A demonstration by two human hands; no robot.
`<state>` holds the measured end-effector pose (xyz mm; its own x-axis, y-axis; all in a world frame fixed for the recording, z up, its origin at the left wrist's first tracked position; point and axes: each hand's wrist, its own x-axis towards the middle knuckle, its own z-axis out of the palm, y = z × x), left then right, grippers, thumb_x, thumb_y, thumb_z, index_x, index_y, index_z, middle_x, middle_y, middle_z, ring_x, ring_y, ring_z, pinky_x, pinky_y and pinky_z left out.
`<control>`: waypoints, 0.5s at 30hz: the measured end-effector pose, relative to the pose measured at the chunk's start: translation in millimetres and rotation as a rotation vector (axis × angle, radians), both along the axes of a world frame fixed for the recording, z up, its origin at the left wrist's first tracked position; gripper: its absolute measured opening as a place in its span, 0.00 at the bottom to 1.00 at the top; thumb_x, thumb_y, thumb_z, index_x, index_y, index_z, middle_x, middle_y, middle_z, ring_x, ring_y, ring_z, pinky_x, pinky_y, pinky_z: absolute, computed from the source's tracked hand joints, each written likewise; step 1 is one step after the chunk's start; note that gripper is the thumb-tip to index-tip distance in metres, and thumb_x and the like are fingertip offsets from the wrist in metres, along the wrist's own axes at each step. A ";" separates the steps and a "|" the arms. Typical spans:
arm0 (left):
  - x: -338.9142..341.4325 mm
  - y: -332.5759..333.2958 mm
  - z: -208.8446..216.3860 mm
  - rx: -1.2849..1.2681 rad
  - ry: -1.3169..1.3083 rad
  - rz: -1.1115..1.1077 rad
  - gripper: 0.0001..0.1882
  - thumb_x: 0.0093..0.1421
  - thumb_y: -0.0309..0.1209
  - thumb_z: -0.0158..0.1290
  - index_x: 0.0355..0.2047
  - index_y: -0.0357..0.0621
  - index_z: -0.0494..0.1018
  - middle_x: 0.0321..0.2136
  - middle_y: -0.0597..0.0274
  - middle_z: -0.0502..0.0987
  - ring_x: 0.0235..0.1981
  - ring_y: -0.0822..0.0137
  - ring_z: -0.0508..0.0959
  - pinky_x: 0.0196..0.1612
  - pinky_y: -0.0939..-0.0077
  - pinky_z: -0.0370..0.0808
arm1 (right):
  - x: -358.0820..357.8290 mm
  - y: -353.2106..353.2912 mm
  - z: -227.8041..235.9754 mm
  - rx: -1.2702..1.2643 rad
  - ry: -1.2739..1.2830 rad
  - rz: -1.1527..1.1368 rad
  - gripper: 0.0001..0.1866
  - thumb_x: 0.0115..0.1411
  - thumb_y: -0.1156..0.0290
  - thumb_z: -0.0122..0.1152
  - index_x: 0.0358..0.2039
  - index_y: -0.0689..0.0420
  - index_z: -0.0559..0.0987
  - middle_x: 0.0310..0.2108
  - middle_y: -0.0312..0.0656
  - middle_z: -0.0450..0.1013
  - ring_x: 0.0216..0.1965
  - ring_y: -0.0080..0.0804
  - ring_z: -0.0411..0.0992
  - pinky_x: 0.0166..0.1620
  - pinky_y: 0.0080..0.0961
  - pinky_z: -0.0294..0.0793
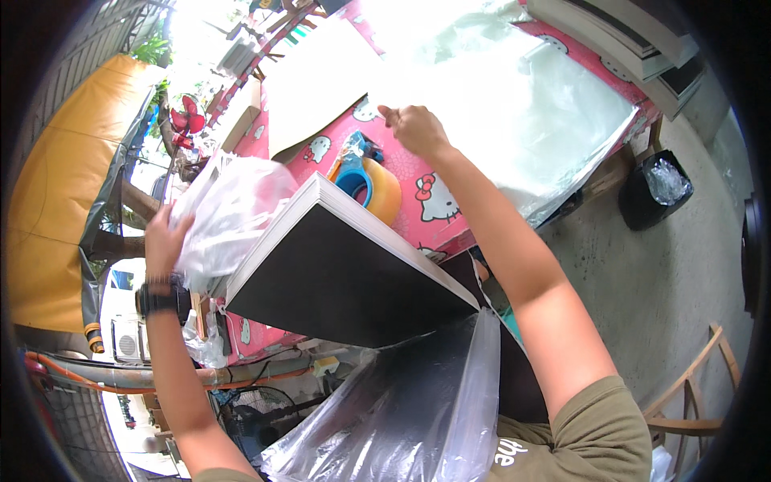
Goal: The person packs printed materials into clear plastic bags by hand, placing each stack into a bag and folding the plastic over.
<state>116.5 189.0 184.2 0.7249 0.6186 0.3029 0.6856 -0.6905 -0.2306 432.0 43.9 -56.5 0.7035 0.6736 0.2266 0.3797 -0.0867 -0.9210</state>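
Note:
A thick stack of black-faced panels with white edges (353, 273) stands tilted in front of me. Clear plastic wrap (385, 410) hangs over its near end, toward my body. To the left, my left hand (167, 241) is closed at the edge of a crumpled white plastic bag (237, 209); motion blurs it slightly. My right hand (414, 131) is raised over the table, its fingers curled together; whatever they pinch is too small to make out. Between the stack and that hand lies a tape dispenser (359, 153) with a roll of yellowish tape (384, 191) around a blue core.
A pink patterned cloth (409, 181) covers the table. Cream sheets (317, 88) lie at the far left, and a pile of clear plastic sheets (554, 120) at the right. Framed panels (642, 40) stand far right. On the floor are a black bin (654, 193) and a wooden chair (691, 402).

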 end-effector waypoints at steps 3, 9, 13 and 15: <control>-76.2 -44.5 -17.6 -0.147 -0.149 0.206 0.22 0.48 0.38 0.52 0.39 0.34 0.68 0.32 0.47 0.74 0.34 0.57 0.74 0.39 0.70 0.68 | -28.2 -18.3 29.1 -0.449 -0.100 0.143 0.36 0.45 0.34 0.45 0.32 0.59 0.76 0.33 0.46 0.72 0.37 0.39 0.70 0.41 0.31 0.68; -217.6 -118.7 -114.7 -0.306 -0.452 0.357 0.16 0.49 0.29 0.50 0.38 0.33 0.68 0.32 0.50 0.73 0.35 0.62 0.73 0.41 0.72 0.67 | -77.4 -14.3 24.6 -0.574 -0.238 0.156 0.34 0.40 0.44 0.55 0.38 0.61 0.74 0.40 0.48 0.68 0.44 0.38 0.66 0.46 0.29 0.66; -253.7 -159.7 -166.7 -0.423 -0.756 0.409 0.16 0.49 0.30 0.53 0.36 0.33 0.69 0.32 0.57 0.73 0.33 0.68 0.72 0.40 0.76 0.67 | -68.2 -6.2 43.6 -0.492 -0.159 0.077 0.26 0.41 0.50 0.55 0.35 0.58 0.76 0.35 0.47 0.72 0.40 0.37 0.70 0.44 0.26 0.67; -266.5 -168.9 -185.2 -0.452 -0.842 0.433 0.15 0.49 0.29 0.53 0.37 0.33 0.69 0.33 0.57 0.73 0.34 0.69 0.71 0.40 0.76 0.67 | -55.3 7.5 44.9 -0.541 -0.127 0.064 0.26 0.40 0.50 0.56 0.34 0.58 0.76 0.36 0.46 0.72 0.40 0.36 0.70 0.43 0.25 0.67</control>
